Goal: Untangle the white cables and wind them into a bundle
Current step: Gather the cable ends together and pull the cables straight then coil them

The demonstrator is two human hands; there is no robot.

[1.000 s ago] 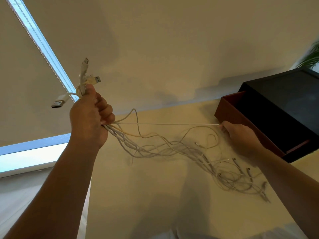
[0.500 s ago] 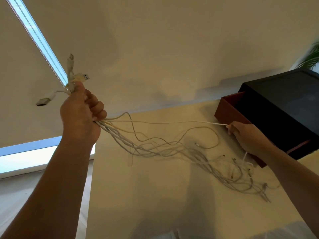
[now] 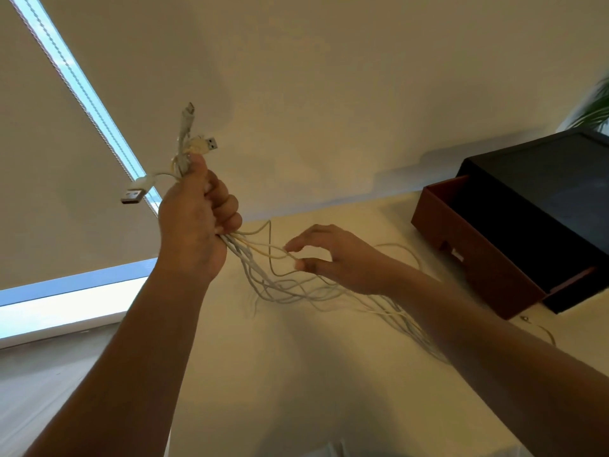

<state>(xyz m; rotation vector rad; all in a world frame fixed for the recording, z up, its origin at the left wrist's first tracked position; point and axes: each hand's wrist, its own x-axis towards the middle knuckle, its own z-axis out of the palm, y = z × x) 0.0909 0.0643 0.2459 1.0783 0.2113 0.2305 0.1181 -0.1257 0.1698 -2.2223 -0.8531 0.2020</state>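
My left hand (image 3: 194, 225) is raised above the table and grips several white cables (image 3: 296, 288) in its fist. Their USB plugs (image 3: 133, 194) stick out above and beside the thumb. The strands hang from the fist and trail down to the right across the table, passing under my right forearm. My right hand (image 3: 339, 258) hovers just right of the fist with its fingers spread. Its thumb and forefinger tips lie on either side of one thin strand, with a small gap between them.
The cream table (image 3: 296, 374) ends at a left edge near the window strip (image 3: 82, 84). A brown open box (image 3: 478, 258) stands at the right, with a black box (image 3: 560, 192) on it. A loose cable end (image 3: 527, 319) lies below the brown box. Plant leaves (image 3: 596, 107) show at the far right.
My right hand has let go of the strand it stretched toward the brown box and has moved left, close to the fist. The strand now lies slack.
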